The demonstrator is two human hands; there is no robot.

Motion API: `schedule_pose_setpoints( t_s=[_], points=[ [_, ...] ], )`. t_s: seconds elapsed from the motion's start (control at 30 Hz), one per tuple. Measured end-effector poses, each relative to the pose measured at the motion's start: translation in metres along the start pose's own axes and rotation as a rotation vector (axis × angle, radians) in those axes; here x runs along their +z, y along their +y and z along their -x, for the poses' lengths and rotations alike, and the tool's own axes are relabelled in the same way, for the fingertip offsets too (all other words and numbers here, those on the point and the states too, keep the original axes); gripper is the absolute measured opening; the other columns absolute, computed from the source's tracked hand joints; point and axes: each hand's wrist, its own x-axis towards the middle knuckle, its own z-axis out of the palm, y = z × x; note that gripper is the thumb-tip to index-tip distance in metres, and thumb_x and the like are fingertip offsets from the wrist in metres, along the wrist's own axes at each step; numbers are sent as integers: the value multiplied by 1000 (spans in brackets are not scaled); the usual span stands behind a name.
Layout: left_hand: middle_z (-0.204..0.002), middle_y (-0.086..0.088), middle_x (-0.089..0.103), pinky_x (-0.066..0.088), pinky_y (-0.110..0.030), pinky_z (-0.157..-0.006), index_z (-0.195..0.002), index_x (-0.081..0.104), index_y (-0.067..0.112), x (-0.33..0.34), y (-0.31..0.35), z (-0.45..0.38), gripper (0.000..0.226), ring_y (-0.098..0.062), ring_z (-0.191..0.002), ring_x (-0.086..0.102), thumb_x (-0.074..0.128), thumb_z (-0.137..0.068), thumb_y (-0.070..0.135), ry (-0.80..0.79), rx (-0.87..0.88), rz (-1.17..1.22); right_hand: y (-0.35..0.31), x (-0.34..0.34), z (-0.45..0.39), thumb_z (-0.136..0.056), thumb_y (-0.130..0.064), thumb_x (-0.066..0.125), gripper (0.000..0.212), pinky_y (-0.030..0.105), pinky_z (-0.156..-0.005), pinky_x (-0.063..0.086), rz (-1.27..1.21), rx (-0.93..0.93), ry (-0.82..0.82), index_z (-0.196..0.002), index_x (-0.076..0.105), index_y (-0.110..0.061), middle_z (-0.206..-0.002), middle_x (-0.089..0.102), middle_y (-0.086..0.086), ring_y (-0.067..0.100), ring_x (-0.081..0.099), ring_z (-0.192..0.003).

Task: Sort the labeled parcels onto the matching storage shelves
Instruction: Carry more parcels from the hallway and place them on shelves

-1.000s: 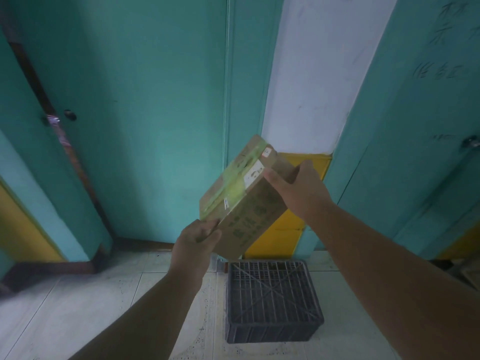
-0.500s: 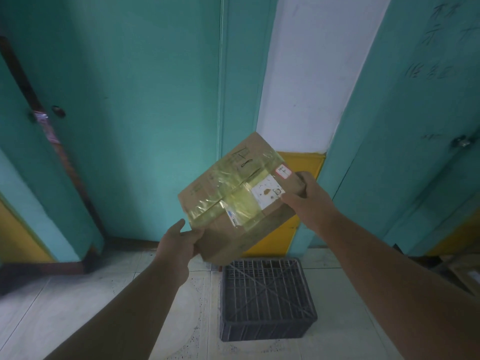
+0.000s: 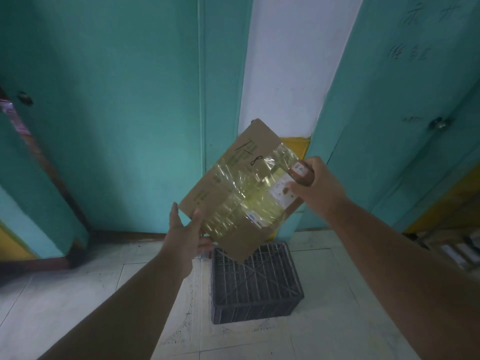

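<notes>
A brown cardboard parcel (image 3: 241, 188) wrapped in yellowish clear tape is held up in front of me, its broad top face turned toward the camera. Handwritten black marks read like "1-8" near its upper edge, and a white label with a small red-edged sticker sits at its right corner. My right hand (image 3: 317, 188) grips that right corner, thumb on the label. My left hand (image 3: 185, 235) supports the lower left edge from below, fingers mostly straight, thumb up beside the box.
A dark grey plastic crate (image 3: 255, 284) stands upside down on the pale tiled floor below the parcel. Teal doors (image 3: 117, 113) and a white and yellow wall strip (image 3: 283, 74) fill the background. Stacked items (image 3: 457, 248) show at the right edge.
The parcel has tilted from edge-on so its taped top face with the writing now faces me. My left hand has opened under the lower edge; my right hand keeps the corner.
</notes>
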Motion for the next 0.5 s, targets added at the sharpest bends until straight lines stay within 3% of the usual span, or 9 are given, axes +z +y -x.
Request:
schedule_pose_setpoints(
  t_s=[0.03, 0.1, 0.23, 0.3, 0.37, 0.43, 0.5],
  points=[
    [-118, -14, 68, 61, -38, -61, -149, 22, 49, 4, -4, 0, 66, -33, -79, 77, 61, -99, 31, -20, 17, -25, 2, -6, 0, -85, -24, 77, 46, 11, -51, 39, 28, -8, 19, -122, 51, -27, -100, 62, -9, -5, 56, -76],
    [-119, -17, 68, 60, -38, -62, -144, 32, 46, 13, -12, 0, 61, -33, -78, 77, 64, -98, 22, -54, 34, -27, 8, -18, -1, -82, -20, 78, 49, 6, -50, 38, 39, -20, 59, -124, 53, -28, -103, 63, -7, -6, 55, -77],
    [-108, -19, 70, 59, -40, -65, -123, 48, 25, 52, -32, 4, 40, -32, -76, 75, 70, -92, 12, -49, 66, -115, 36, -53, 1, -75, -25, 82, 52, 27, -76, 52, 51, 33, 139, -118, 55, -33, -111, 65, -2, 12, 64, -90],
    [-107, -19, 68, 62, -47, -73, -112, 50, 18, 83, -48, 8, 35, -32, -81, 73, 75, -88, 11, -77, 65, -205, 57, -78, 9, -75, -27, 82, 55, 29, -80, 49, 85, 64, 199, -123, 54, -29, -110, 64, -4, 17, 63, -95],
    [-105, -16, 68, 62, -47, -75, -112, 49, 13, 122, -66, 16, 39, -29, -79, 74, 78, -86, 12, -145, 37, -288, 82, -111, 20, -78, -26, 82, 57, 24, -74, 46, 120, 85, 240, -127, 53, -28, -107, 63, -6, 17, 63, -94],
    [-106, -13, 68, 62, -39, -70, -115, 48, 14, 166, -86, 27, 41, -24, -76, 74, 77, -87, 13, -238, 23, -338, 110, -152, 35, -81, -25, 80, 57, 14, -58, 43, 161, 126, 259, -130, 52, -29, -105, 61, -7, 15, 60, -86],
    [-109, -8, 69, 62, -38, -71, -123, 45, 24, 217, -105, 42, 48, -24, -81, 75, 76, -88, 12, -348, 31, -379, 143, -197, 49, -82, -27, 79, 58, 17, -58, 47, 179, 158, 291, -132, 50, -29, -105, 61, -8, 12, 59, -83]
  ],
)
